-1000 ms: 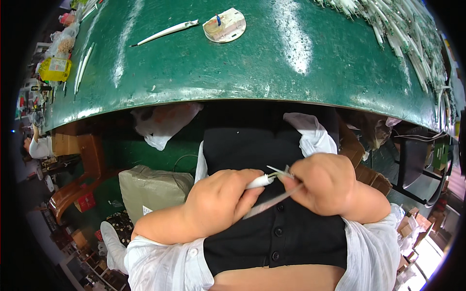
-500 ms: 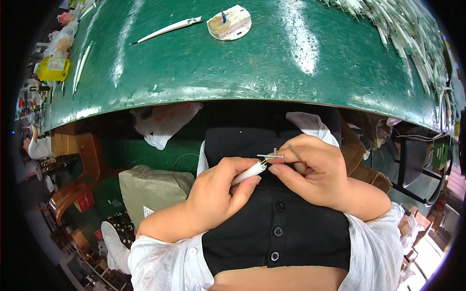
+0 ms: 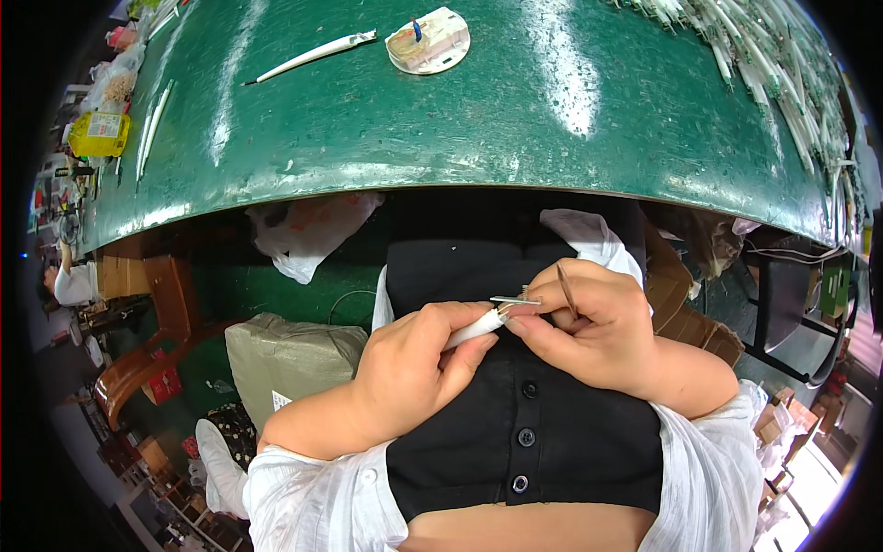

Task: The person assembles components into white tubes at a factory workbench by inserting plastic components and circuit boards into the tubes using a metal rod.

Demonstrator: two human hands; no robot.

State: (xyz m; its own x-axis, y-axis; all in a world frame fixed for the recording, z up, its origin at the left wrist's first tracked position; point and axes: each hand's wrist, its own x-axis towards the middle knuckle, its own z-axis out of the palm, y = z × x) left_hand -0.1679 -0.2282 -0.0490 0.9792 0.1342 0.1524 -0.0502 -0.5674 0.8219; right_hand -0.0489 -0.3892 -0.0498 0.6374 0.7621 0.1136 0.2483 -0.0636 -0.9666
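Note:
My left hand (image 3: 414, 359) is closed around a white tube (image 3: 473, 329), its open end pointing to the right. Thin wires (image 3: 502, 311) come out of that end. Facing it, my right hand (image 3: 598, 322) pinches a thin metal strip (image 3: 515, 301) with a small coil spring (image 3: 525, 291) standing by it. A slim, dark metal tool (image 3: 565, 287), its kind unclear, is tucked between the right fingers. Strip and wires meet at the tube's mouth; whether they are joined cannot be made out. Both hands are above my lap, below the table edge.
On the green table (image 3: 386, 138) lie a white pen-like stick (image 3: 313, 57) and a round white piece (image 3: 430, 42) with a blue part. Many white sticks (image 3: 773, 83) pile up at far right. A yellow container (image 3: 97, 134) stands at left; a wrapped package (image 3: 294, 354) sits below.
The metal strip and spring have tilted and shifted slightly right in my right hand. The dark tool between its fingers has swung more upright. My left hand keeps hold of the tube.

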